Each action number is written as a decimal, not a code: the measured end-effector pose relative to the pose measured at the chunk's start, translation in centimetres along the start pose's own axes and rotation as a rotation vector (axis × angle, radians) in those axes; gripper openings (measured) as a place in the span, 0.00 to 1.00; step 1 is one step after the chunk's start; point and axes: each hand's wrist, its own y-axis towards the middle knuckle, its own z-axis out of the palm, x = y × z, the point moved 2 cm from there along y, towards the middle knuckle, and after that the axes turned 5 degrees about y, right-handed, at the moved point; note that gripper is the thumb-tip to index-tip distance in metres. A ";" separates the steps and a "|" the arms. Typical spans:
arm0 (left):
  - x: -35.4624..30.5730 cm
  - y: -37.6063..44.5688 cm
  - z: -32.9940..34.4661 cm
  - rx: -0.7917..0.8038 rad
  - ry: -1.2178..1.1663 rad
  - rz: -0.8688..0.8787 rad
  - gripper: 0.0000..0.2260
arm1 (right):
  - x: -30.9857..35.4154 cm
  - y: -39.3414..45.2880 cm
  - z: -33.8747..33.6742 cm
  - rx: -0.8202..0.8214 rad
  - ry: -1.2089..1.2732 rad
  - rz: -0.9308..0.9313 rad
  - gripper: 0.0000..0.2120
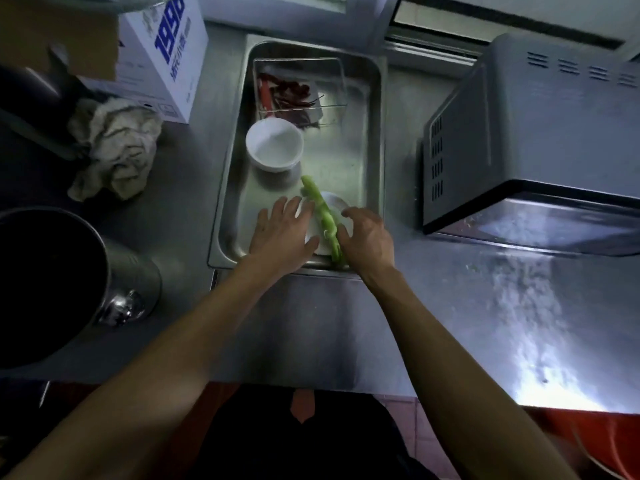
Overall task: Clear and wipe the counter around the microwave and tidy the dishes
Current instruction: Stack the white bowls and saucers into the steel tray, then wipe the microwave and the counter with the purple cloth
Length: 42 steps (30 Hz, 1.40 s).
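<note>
A steel tray point(375, 140) lies on the counter left of the microwave point(540, 133). Inside it are a clear box of dried red chillies point(294, 95), a white bowl point(275, 143), and a small white dish point(334, 204) with a long green vegetable strip point(322, 211) lying across it. My left hand point(282, 232) lies with straight fingers on the left side of the dish. My right hand point(367, 237) is at its right edge, fingers bent over the rim next to the green strip. Both hands hide most of the dish.
A crumpled grey cloth point(114, 147) lies on the counter at the left, in front of a white carton with blue print point(162, 53). A large dark pot point(52, 289) stands at the near left. The counter point(519, 323) right of the tray shows wet streaks.
</note>
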 end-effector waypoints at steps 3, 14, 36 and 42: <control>-1.1 -0.3 -0.5 -0.062 0.007 0.080 0.29 | -0.9 -2.7 -1.5 -0.038 -0.005 0.000 0.15; -10.6 -1.3 -0.4 -0.030 0.081 0.318 0.31 | -9.7 -10.5 -7.0 -0.082 -0.039 0.115 0.19; -49.2 -10.5 6.4 0.059 0.183 0.666 0.31 | -39.2 -33.7 -22.4 -0.319 0.076 0.429 0.19; -56.0 -11.4 8.0 0.096 0.174 0.740 0.30 | -44.4 -37.4 -24.6 -0.374 0.101 0.548 0.20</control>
